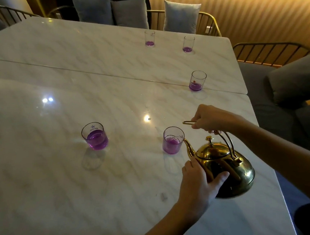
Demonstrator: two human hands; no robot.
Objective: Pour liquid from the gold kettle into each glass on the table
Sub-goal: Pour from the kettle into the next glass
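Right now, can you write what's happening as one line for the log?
step: pouring | kettle: tilted, spout at nearest glass | right hand: on handle | left hand: steadying body | five glasses hold purple liquid

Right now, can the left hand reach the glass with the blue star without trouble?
Probably yes. The table between the left hand and the blue-star glass is bare. But this hand is steadying the gold kettle during pouring, so it must let go first.
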